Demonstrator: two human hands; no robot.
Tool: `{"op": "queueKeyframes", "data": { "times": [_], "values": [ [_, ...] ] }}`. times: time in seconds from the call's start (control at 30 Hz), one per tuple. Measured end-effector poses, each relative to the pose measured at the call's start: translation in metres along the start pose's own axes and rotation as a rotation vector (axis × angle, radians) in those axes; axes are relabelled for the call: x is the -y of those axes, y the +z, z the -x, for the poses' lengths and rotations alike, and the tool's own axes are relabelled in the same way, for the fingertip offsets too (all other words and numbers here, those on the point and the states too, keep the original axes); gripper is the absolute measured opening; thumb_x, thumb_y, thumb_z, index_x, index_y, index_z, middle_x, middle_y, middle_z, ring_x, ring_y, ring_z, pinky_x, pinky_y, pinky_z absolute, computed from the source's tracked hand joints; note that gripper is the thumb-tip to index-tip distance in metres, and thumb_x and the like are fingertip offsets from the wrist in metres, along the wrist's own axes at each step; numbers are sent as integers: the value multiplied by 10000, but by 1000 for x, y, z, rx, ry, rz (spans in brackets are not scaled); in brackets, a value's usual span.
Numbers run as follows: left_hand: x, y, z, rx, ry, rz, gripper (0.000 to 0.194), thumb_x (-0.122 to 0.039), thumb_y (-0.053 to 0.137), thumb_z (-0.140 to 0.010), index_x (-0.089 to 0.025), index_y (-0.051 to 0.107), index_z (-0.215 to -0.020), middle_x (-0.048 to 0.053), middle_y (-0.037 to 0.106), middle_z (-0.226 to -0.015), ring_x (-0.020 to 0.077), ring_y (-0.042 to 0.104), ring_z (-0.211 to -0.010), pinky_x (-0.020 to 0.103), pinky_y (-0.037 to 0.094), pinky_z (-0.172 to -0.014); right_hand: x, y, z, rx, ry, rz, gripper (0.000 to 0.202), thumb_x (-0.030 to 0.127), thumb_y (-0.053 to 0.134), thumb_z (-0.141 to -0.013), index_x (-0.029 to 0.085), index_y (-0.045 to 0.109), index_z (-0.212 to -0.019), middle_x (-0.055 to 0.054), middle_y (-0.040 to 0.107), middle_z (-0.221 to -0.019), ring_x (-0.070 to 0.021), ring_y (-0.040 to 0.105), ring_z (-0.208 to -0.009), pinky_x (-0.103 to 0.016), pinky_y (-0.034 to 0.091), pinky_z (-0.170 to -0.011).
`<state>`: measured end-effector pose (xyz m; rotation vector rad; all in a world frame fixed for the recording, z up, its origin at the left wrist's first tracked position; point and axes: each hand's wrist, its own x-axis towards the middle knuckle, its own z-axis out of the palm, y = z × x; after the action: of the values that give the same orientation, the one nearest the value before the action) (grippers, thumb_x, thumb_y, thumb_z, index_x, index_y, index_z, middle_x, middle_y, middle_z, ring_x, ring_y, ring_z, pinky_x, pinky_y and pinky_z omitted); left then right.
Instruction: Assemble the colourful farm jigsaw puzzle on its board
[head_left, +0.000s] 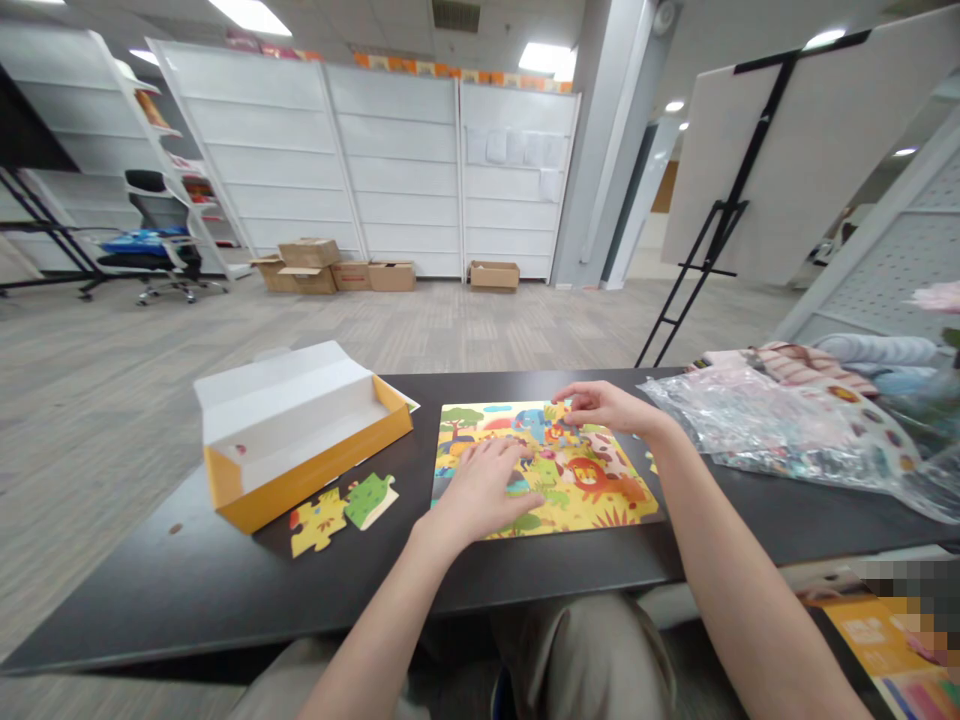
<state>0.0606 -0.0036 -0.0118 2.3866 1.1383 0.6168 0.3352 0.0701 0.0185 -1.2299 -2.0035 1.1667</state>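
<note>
A colourful animal puzzle board lies flat on the dark table. My left hand rests over the board's left half, fingers spread, holding nothing. Over the board's top edge is my right hand, its fingers bent down at the blue and orange pictures; whether a piece is between the fingertips is too small to tell. Left of the board lie a yellow puzzle piece and a green piece, touching or nearly so. Part of a small yellow piece shows beside my right wrist.
An open yellow and white box stands at the table's left. Clear plastic bags and folded cloths are piled at the right. Under the table's right side sits an orange printed box. My knees are below the front edge.
</note>
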Motion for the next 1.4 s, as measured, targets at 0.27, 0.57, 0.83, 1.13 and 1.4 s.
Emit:
{"op": "queueKeyframes", "data": {
  "times": [0.27,0.57,0.83,1.13,1.4],
  "values": [
    [8,-1,10,64,-13,-175,560,-594,718,-771,-237,612,-1190,119,574,-1360,353,483,-1299,567,302,-1113,1,6,0,76,71,27,477,479,800,-713,166,705,-1061,-33,741,-765,-167,673,-669,-253,497,-600],
    [8,-1,11,58,-5,-200,563,-596,731,-766,-219,613,-1167,112,612,-1287,346,499,-1278,535,328,-1100,7,25,-5,280,142,87,403,398,822,-667,189,728,-999,14,711,-671,-112,584,-512,-196,384,-440],
    [7,-1,10,58,-12,-203,566,-614,727,-761,-225,618,-1158,115,612,-1301,351,497,-1284,540,321,-1104,1,24,-8,239,121,188,389,401,832,-644,185,762,-959,-9,722,-711,-166,653,-657,-251,480,-598],
    [7,-1,10,69,-14,-215,584,-628,713,-767,-219,621,-1173,115,612,-1319,346,505,-1284,543,322,-1110,-1,24,-10,258,123,283,473,466,820,-643,164,749,-1000,-16,703,-741,-175,640,-697,-264,478,-633],
    [4,-1,11,46,-95,-221,819,-645,721,-735,-163,513,-1364,167,513,-1463,372,451,-1355,544,322,-1135,2,20,-5,325,140,112,419,505,805,-694,183,634,-900,19,652,-727,-142,601,-663,-254,454,-612]
  ]
}}
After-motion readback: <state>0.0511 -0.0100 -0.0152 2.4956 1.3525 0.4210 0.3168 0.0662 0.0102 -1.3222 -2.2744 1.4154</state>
